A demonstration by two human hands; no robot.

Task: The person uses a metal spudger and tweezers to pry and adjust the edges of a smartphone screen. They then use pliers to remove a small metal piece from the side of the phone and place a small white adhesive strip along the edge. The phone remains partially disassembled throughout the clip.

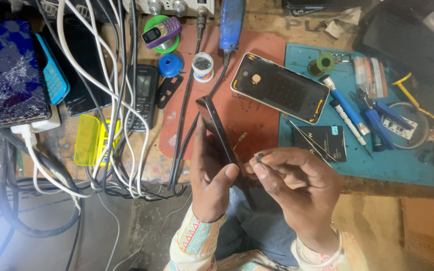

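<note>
My left hand [212, 178] grips a thin black phone body [217, 128] edge-up | right hand [297, 180] pinches a tiny metal part [260, 156] | risk: it could slip into the white cables [121, 125] on the table [257, 115].

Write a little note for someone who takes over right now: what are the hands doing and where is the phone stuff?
Left hand: holds a dark phone on edge, over the red mat.
Right hand: pinches a tiny part beside the phone's edge.
Back cover: lies off, inside up, across the red mat and the blue mat.
Tweezers and black battery: on the blue mat.
Left: phone open, cover not refitted.
</note>
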